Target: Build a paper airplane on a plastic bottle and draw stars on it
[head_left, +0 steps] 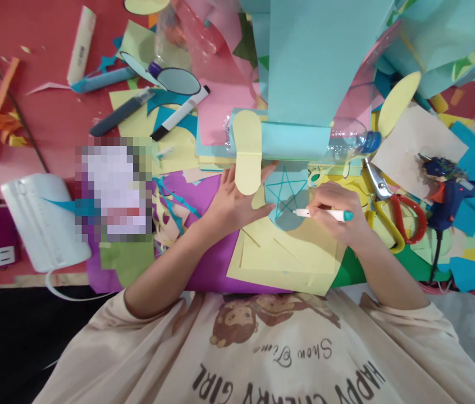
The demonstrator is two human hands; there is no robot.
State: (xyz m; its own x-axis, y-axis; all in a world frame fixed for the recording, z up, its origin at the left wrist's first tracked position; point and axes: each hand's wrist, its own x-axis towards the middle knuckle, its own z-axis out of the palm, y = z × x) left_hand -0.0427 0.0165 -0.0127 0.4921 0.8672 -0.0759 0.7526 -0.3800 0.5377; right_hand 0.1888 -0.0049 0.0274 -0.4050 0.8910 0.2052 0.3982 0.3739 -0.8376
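In the head view my right hand [338,210] is closed around a white marker [324,214] with a teal end. The marker's tip touches a light blue piece of paper [290,219], on which a star is drawn in teal lines. My left hand [241,205] lies spread out, its fingertips at the left edge of the blue paper. A pale yellow strip with rounded ends [248,168] covers part of its fingers. Under the blue paper are yellow sheets [288,258]. Behind it a clear plastic bottle [347,134] with a blue cap lies on its side, wrapped in blue paper.
To the right are scissors [408,219] with red and yellow handles and a blue glue gun [452,202]. A utility knife [122,112], a black-and-white marker [181,112] and a white case [46,221] lie to the left. Paper scraps cover much of the red table [52,33].
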